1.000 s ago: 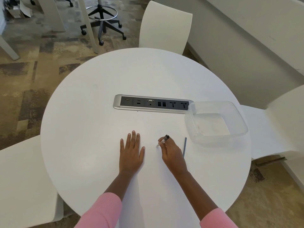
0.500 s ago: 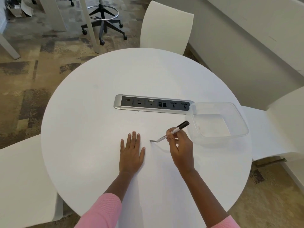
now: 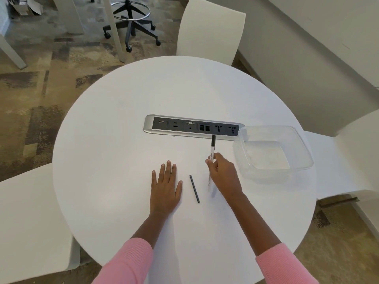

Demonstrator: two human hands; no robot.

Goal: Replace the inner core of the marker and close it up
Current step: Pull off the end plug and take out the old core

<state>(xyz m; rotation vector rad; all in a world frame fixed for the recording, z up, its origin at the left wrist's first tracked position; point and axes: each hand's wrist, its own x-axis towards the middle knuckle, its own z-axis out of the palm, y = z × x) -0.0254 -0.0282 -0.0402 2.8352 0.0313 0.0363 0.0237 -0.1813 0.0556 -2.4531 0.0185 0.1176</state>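
1. We have tipped the slim white marker barrel with a black cap [image 3: 212, 154] from a slant to near upright in our right hand [image 3: 223, 174], fingers [image 3: 209, 162] clenched around its middle, cap end pointing away from us.
2. The thin dark grey inner core [image 3: 194, 188] has turned up loose on the round white desk [image 3: 114, 152], between our two hands and touching neither; we judge it slid out of the barrel, so the old core is out.
3. Our left hand [image 3: 165, 186] has stayed flat on the desk, fingers released and spread, grasping nothing.
4. The clear plastic rectangular tub [image 3: 303, 152] just beside our right hand looks empty; we see no spare core inside.
5. We cannot tell whether the barrel's lower end is open, as it is blurred.
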